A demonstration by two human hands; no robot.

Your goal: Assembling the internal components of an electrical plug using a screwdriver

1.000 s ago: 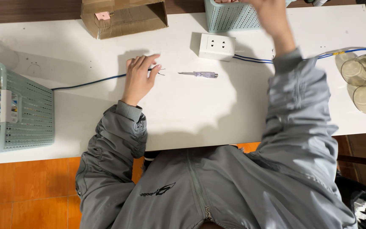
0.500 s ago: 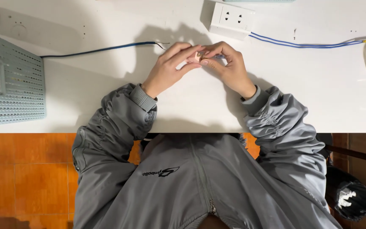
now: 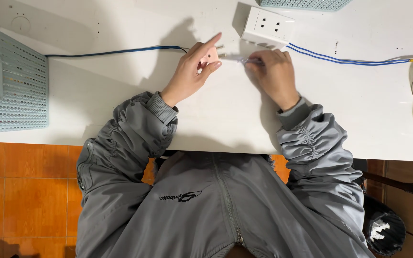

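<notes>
Nearest, grey jacket sleeves reached forward over the white worktop (image 3: pixel 120 28). The left hand (image 3: pixel 190 71) pinched a small pink plug (image 3: pixel 211 56) between thumb and fingers, tilted up off the surface, seemingly to present one side to the tool. The right hand (image 3: pixel 274 74) was closed around a screwdriver (image 3: pixel 237 58), its tip pointing at the plug. A dark blue cable (image 3: pixel 111 51) ran leftward. Just beyond lay a white socket block (image 3: pixel 267 26) with blue wires (image 3: pixel 350 59).
</notes>
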